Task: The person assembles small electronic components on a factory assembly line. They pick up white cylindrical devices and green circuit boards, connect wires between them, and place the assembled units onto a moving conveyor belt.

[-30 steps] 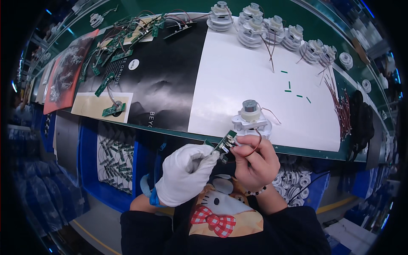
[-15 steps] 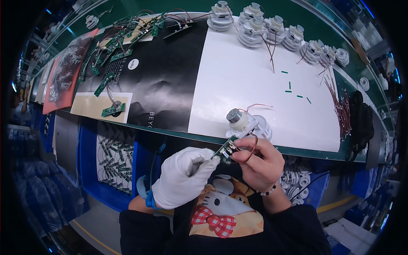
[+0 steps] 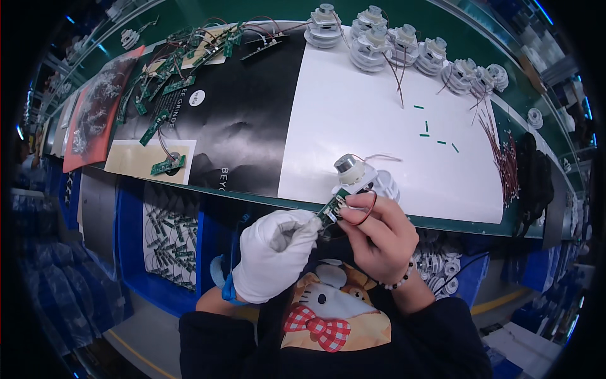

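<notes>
My left hand (image 3: 271,252), in a white glove with a blue strap at the wrist, pinches the lower end of a small green circuit board (image 3: 332,205). My bare right hand (image 3: 382,239) has its thumb and fingers closed at the board's white connectors, where a dark red wire (image 3: 371,211) loops out over the fingers. Just beyond the hands, a white motor assembly (image 3: 351,172) with a silver cap stands at the near edge of the white sheet. Thin wires trail from it to the right. Whether the fingertips hold a plug is hidden.
Several similar motor assemblies (image 3: 371,47) line the back of the white sheet (image 3: 341,114). Small green strips lie midway, with a wire bundle (image 3: 503,161) at the right. Wired boards (image 3: 183,82) crowd the far left. Below the bench edge is a blue bin (image 3: 129,240) of boards.
Both hands have shifted slightly up and left in the picture, with the board tilting steeper between them. The whole bench view has also shifted slightly.
</notes>
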A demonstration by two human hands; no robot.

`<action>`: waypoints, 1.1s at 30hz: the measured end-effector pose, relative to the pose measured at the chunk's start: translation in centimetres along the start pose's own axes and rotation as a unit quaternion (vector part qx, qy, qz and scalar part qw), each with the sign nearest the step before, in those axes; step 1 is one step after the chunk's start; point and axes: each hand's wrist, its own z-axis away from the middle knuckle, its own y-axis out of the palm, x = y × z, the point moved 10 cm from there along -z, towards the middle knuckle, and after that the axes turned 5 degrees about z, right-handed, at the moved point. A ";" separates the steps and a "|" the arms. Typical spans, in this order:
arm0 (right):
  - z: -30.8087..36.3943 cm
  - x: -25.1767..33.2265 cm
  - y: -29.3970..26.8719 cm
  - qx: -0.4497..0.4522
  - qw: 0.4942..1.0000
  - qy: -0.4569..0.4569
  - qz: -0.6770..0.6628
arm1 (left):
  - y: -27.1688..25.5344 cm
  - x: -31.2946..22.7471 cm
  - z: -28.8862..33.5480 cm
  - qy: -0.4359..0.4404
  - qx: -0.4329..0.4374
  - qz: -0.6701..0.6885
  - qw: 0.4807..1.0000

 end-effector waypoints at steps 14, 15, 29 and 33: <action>8.8 -4.0 7.5 0.005 0.727 0.407 -0.553 | -0.8 0.3 0.9 0.101 0.011 -0.063 0.993; 8.6 -4.2 7.7 0.001 0.714 0.394 -0.579 | -0.9 0.1 0.9 0.107 0.009 -0.062 0.992; 6.9 -4.8 8.1 0.034 0.748 0.382 -0.542 | -1.1 -0.2 0.4 0.119 0.017 -0.044 0.992; 6.2 -4.6 7.0 0.016 0.792 0.360 -0.493 | -0.4 -0.6 0.6 0.091 0.068 -0.040 0.993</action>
